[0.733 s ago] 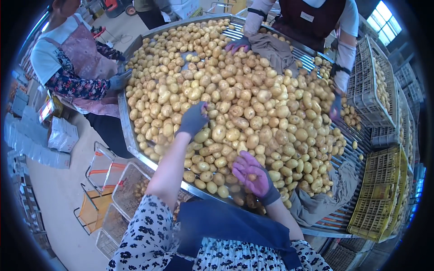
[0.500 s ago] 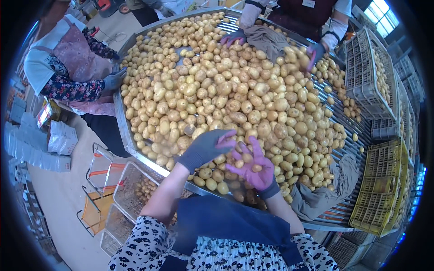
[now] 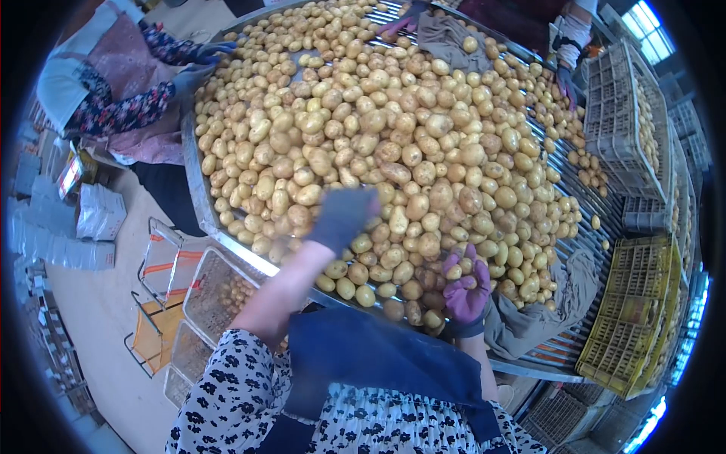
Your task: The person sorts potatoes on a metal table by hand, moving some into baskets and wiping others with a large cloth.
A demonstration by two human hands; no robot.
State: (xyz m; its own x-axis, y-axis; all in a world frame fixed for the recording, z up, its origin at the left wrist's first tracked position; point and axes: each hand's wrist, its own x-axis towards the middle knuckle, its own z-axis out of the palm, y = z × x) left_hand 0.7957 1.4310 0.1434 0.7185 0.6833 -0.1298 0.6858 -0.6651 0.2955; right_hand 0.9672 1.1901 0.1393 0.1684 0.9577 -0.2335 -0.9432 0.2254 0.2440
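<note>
A broad heap of yellow-skinned potatoes (image 3: 408, 166) covers the metal sorting table (image 3: 198, 181). My left hand (image 3: 340, 218), in a grey glove, is over the heap at the middle, blurred, its fingertips hard to make out. My right hand (image 3: 465, 291), palm up in a pink and grey glove, has its fingers curled round a few small potatoes at the near side of the heap. Just right of it a crumpled grey cloth (image 3: 544, 303) lies on the rollers.
Co-workers stand at left (image 3: 113, 98) and far right (image 3: 514, 15), hands at the table. Grey crates (image 3: 612, 129) and yellow crates (image 3: 628, 303) line the right side. White baskets (image 3: 200, 318), folding stands (image 3: 155, 333) and plastic-wrapped boxes (image 3: 98, 219) are at lower left.
My hands have drawn apart: the left went up over the potatoes, the right shifted rightward and its fingers curled further round potatoes. The view has shifted, the far workers sitting higher in frame.
</note>
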